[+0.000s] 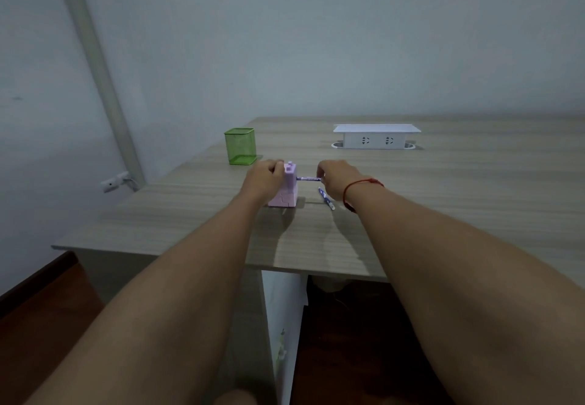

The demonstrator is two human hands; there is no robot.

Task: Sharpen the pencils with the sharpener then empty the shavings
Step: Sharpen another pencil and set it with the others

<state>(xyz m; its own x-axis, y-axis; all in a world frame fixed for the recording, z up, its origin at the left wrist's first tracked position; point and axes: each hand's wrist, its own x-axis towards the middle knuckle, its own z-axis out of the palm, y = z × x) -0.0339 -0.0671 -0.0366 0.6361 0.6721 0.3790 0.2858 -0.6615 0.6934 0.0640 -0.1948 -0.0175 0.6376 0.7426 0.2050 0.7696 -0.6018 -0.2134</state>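
Note:
A pale purple box-shaped sharpener (288,187) stands upright on the wooden table (443,202). My left hand (264,178) is closed against its left side, hiding whatever sits there. A purple patterned pencil (308,179) sticks out level from the sharpener's right face. My right hand (337,179) pinches the pencil's outer end; a red string circles that wrist. A second pencil, blue and white (326,198), lies flat on the table just under my right hand.
A green mesh pen cup (240,146) stands at the back left near the table's edge. A white raised socket box (376,137) sits at the back middle. The table's front edge runs close below my forearms, with dark floor beneath.

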